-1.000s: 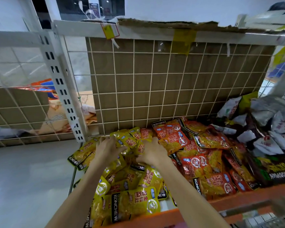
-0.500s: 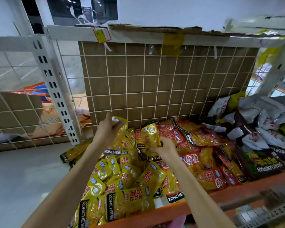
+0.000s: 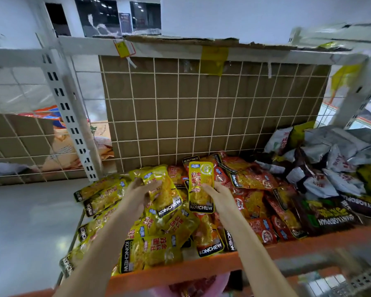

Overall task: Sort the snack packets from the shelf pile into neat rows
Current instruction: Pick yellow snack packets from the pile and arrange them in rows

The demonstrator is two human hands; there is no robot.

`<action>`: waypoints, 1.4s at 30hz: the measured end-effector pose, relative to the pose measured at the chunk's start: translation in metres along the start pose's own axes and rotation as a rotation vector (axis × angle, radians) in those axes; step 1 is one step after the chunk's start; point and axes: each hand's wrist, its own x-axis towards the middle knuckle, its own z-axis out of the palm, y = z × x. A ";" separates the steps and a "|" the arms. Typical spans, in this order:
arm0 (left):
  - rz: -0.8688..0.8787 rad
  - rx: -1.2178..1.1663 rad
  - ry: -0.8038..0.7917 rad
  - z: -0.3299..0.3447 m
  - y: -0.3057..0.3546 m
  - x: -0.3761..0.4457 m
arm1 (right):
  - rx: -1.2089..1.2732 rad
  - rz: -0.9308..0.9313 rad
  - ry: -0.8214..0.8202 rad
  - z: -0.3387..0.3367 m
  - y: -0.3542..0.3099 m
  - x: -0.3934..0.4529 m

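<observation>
A loose pile of yellow KONCHEW snack packets (image 3: 159, 249) covers the left of the shelf, with red-orange packets (image 3: 255, 189) heaped beside it. My left hand (image 3: 140, 194) holds a yellow packet (image 3: 163, 189) lifted above the pile, tilted to the right. My right hand (image 3: 217, 196) pinches another yellow packet (image 3: 200, 185) and keeps it upright, label facing me. Both packets are above the middle of the pile.
Grey, white and dark green bags (image 3: 330, 168) are heaped at the right. A wire grid backed with cardboard (image 3: 201, 114) closes the back. The orange shelf lip (image 3: 180, 273) runs along the front. A white slotted upright (image 3: 71, 116) stands left, grey floor beyond.
Both hands rose from the pile, each with a yellow packet. The left packet has dropped lower and tilted since half a second ago; the right one stands upright.
</observation>
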 end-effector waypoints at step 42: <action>0.436 -0.166 1.236 -0.410 -0.045 -0.441 | -0.096 0.097 -1.271 0.461 0.091 -0.311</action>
